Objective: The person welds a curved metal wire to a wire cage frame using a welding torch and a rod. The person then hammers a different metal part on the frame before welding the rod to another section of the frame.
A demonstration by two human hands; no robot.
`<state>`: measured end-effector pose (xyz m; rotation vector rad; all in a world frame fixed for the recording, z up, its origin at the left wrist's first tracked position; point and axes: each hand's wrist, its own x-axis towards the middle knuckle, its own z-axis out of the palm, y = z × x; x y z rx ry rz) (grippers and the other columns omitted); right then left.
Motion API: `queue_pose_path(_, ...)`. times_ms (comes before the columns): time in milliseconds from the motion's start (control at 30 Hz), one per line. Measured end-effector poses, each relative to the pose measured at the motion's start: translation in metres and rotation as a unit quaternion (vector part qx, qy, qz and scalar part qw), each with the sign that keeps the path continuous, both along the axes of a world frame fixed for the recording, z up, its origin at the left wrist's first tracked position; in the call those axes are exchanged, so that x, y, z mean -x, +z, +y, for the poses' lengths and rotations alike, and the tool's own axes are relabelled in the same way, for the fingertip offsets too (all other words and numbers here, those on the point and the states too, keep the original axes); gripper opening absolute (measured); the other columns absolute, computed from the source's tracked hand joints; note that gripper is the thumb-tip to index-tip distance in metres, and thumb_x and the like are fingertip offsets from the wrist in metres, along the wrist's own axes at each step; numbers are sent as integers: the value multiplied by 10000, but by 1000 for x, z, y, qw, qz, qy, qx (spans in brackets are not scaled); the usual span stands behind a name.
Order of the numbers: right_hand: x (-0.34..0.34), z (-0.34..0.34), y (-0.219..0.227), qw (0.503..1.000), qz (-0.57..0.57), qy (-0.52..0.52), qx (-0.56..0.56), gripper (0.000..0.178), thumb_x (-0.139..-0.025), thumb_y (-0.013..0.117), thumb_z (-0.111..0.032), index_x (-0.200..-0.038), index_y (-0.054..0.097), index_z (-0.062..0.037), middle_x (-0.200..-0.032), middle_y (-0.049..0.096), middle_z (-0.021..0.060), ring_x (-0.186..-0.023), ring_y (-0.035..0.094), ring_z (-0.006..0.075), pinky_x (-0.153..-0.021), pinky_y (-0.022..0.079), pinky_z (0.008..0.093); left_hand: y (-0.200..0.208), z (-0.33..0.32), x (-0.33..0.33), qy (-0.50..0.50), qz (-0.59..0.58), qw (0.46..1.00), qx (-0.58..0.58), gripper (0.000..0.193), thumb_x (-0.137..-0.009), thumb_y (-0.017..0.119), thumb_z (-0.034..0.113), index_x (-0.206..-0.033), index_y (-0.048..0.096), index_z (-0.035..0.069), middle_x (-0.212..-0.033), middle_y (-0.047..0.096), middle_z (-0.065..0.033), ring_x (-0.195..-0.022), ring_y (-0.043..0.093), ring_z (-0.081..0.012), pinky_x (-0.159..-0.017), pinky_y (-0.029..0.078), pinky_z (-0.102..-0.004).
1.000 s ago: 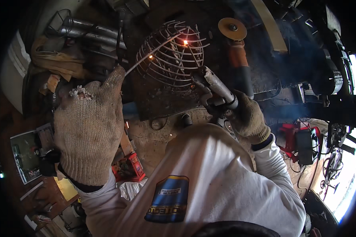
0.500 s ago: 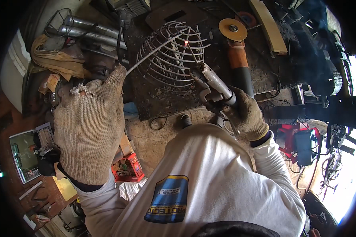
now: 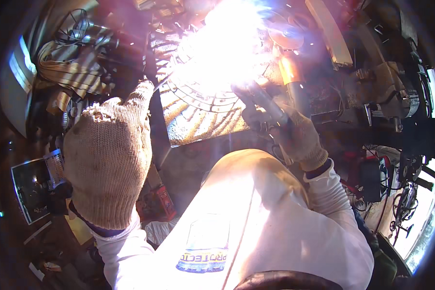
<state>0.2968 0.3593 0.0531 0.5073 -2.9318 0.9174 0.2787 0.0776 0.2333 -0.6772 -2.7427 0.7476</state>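
Observation:
A blinding white arc covers most of the round wire cage on the metal workbench. Only the cage's near and left rings show through the glare. My gloved right hand is closed round a welding electrode holder, whose tip points into the light; the electrode itself is lost in the glare. At the left, my gloved left hand pinches the near end of a thin metal rod between thumb and fingers. The rod's far end vanishes in the brightness over the cage.
Right of the cage lies an orange angle grinder, with a long tan bar beyond it. Bundled cloth and metal tubes sit at the left. A red crate stands below the bench. Sparks fly around the arc.
A small red glow at the electrode's tip has become a bright arc with sparks and striped shadows. Both hands have stayed nearly in place, still holding the rod and the electrode holder.

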Motion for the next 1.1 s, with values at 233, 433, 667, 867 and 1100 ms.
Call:
queue_pose_path(233, -9, 1, -23, 904, -113, 28, 411, 493, -922, 699, -266, -1350, 537, -83, -1118, 683, 39, -937, 691, 185, -793, 573, 337, -1, -15, -4, -73, 73, 995, -8, 319, -921, 683, 182, -1240, 682, 160, -955, 690, -86, -829, 666, -270, -717, 551, -393)
queue_pose_path(433, -25, 8, -20, 558, -361, -48, 745, 462, -962, 656, -288, -1307, 544, -2, -1077, 628, 100, -926, 637, 185, -805, 535, 316, -15, -29, -14, -104, 257, 938, 209, 392, -976, 650, 238, -1365, 604, 219, -1033, 648, -46, -880, 651, -206, -730, 561, -314)
queue_pose_path(667, -18, 18, -27, 957, -111, -24, 266, 692, -887, 702, -407, -1370, 490, 41, -1073, 701, 221, -973, 713, 369, -833, 567, 418, -4, -20, -6, -9, 21, 998, 58, 375, -980, 621, 234, -1351, 592, 191, -1063, 630, -40, -909, 627, -197, -789, 547, -335)
queue_pose_path(867, -13, 16, -30, 978, -92, -34, 185, 696, -882, 700, -433, -1363, 496, 28, -1045, 705, 236, -982, 702, 414, -826, 570, 454, -15, -30, -13, 45, 1, 998, 53, 394, -961, 607, 285, -1307, 578, 99, -1141, 606, -95, -1036, 625, -260, -936, 515, -396)
queue_pose_path(1100, -13, 16, -30, 978, -95, -27, 185, 680, -870, 724, -415, -1370, 506, -8, -1090, 697, 229, -1012, 689, 417, -860, 558, 467, -22, -40, -18, 70, 12, 997, 12, 407, -924, 634, 289, -1280, 601, 95, -1087, 633, -122, -1004, 640, -323, -868, 548, -477)
